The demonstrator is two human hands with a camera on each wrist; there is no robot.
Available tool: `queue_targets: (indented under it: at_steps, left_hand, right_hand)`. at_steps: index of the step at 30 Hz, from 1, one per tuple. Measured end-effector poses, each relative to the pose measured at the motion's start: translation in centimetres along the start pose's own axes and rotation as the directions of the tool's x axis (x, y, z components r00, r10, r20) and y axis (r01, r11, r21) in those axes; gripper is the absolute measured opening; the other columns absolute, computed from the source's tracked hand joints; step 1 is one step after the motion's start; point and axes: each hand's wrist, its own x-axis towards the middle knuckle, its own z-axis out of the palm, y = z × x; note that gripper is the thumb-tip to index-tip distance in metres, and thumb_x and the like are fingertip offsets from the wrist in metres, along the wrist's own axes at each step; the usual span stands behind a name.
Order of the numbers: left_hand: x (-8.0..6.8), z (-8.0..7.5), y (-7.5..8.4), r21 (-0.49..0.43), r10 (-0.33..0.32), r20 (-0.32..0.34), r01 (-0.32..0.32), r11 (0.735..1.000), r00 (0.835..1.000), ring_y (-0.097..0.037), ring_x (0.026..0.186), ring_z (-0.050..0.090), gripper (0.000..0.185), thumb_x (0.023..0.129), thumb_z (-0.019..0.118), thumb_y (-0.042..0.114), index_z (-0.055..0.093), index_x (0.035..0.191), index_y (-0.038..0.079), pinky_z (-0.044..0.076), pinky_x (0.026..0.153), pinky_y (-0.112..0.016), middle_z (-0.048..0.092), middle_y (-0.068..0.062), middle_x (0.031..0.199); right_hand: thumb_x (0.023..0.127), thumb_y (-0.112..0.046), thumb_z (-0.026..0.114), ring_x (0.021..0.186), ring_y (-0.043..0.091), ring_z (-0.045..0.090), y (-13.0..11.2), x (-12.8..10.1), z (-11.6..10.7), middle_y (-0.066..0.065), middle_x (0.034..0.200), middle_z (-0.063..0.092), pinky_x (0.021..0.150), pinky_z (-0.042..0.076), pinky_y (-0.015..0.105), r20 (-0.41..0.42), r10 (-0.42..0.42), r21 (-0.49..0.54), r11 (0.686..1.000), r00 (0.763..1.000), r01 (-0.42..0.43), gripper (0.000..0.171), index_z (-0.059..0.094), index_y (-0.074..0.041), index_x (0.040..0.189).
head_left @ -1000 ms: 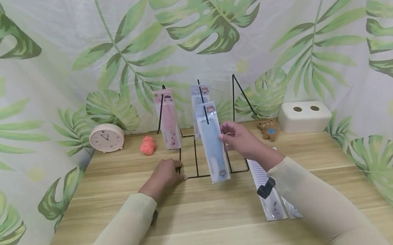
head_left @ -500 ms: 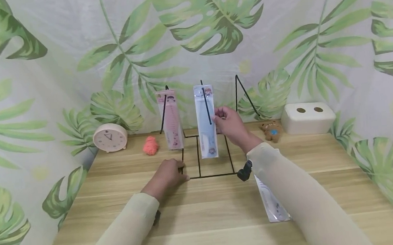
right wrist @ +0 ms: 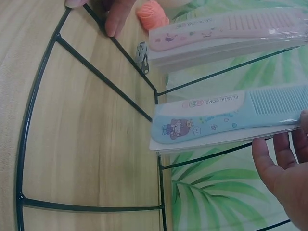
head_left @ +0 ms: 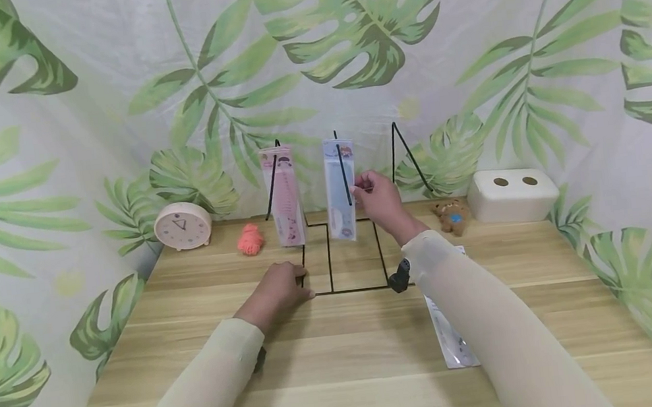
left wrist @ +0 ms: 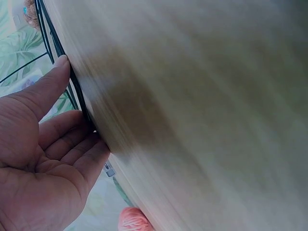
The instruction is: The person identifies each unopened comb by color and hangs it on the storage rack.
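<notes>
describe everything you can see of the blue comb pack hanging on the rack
The blue comb pack is a pale blue plastic comb in a clear sleeve with a white backing card, printed with a cartoon figure and the words "plastic comb". It hangs upright on the middle hook of the black wire rack, teeth end up, beside a pink comb pack. The right hand touches its edge.
</notes>
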Motion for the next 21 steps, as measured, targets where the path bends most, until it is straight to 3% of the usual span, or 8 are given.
queue_targets:
  at_steps: [5,11,14,18,21]
  left_hand:
    - [0.1,0.0,0.0,0.015,0.004,-0.002,-0.004,1.0,1.0,-0.038,0.136,0.062,0.064,0.093,0.089,0.029,0.067,0.148,0.006,0.047,0.121,-0.057,0.065,-0.023,0.151]
    - [0.1,0.0,0.0,0.029,0.012,-0.008,-0.012,1.0,1.0,-0.038,0.134,0.063,0.062,0.093,0.089,0.03,0.068,0.147,0.006,0.049,0.12,-0.057,0.067,-0.023,0.148]
    - [0.1,-0.1,-0.1,0.03,0.012,-0.01,-0.012,0.999,1.0,-0.039,0.135,0.062,0.062,0.093,0.089,0.03,0.069,0.147,0.006,0.048,0.121,-0.056,0.067,-0.023,0.148]
    - [0.0,-0.1,0.0,0.026,0.006,-0.008,-0.006,1.0,1.0,-0.038,0.135,0.062,0.061,0.094,0.089,0.029,0.068,0.147,0.006,0.048,0.121,-0.057,0.067,-0.022,0.148]
    - [0.0,0.0,0.2,0.03,0.016,-0.002,-0.016,0.999,1.0,-0.039,0.136,0.062,0.062,0.094,0.088,0.028,0.068,0.148,0.006,0.048,0.121,-0.057,0.066,-0.022,0.149]
  right_hand:
    - [0.11,-0.018,0.067,0.113,0.03,0.07,0.0,0.3,0.1,0.014,0.12,0.068,0.086,0.067,0.039,-0.005,-0.011,-0.034,0.999,1.0,0.011,0.018,0.065,-0.003,0.12]
    - [0.11,-0.016,0.067,0.109,0.03,0.069,-0.1,0.4,0.3,0.016,0.12,0.067,0.096,0.066,0.051,-0.004,-0.016,-0.02,1.0,1.0,0.016,0.019,0.065,-0.001,0.122]
    - [0.11,-0.018,0.067,0.107,0.029,0.069,-0.2,0.4,0.2,0.016,0.12,0.067,0.095,0.066,0.05,0.0,-0.018,-0.026,1.0,1.0,0.018,0.02,0.065,-0.002,0.122]
    - [0.111,-0.021,0.066,0.111,0.033,0.07,-0.3,0.2,-0.1,0.015,0.123,0.067,0.089,0.067,0.042,0.024,-0.021,-0.035,0.999,0.999,0.022,0.023,0.065,-0.003,0.126]
    - [0.11,-0.02,0.067,0.118,0.034,0.068,-0.2,-0.4,-0.8,0.015,0.127,0.067,0.095,0.064,0.042,0.017,-0.045,-0.077,0.996,0.999,0.046,0.027,0.064,-0.003,0.131]
